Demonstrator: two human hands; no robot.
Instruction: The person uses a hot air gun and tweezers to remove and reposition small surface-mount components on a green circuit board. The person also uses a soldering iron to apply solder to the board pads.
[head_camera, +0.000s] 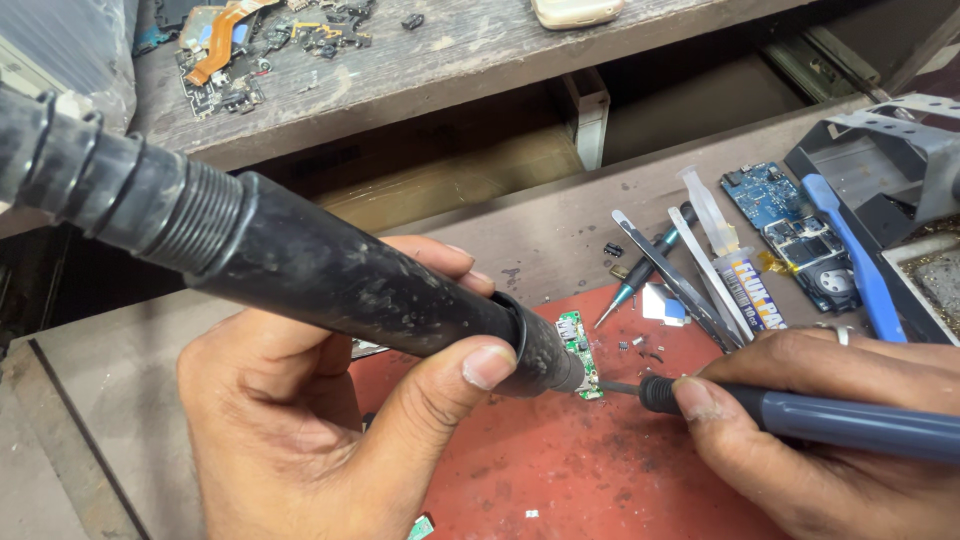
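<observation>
The left hand (300, 420), nearest of all, has its fingers curled tight around a scuffed black hot-air wand (330, 270) with the thumb pressed on the barrel, the nozzle almost touching a small green circuit board (578, 352) at the near-middle of the red mat (560, 470). From the right edge the right hand (830, 440) pinches a blue-handled tool (800, 415) between thumb and fingers, its dark tip reaching the board's lower end. Beyond, towards the counter's far right corner, lie tweezers (670, 275), a syringe tube (725, 250) and blue phone boards (790, 225); the wooden shelf (450, 70) behind carries scrap parts.
</observation>
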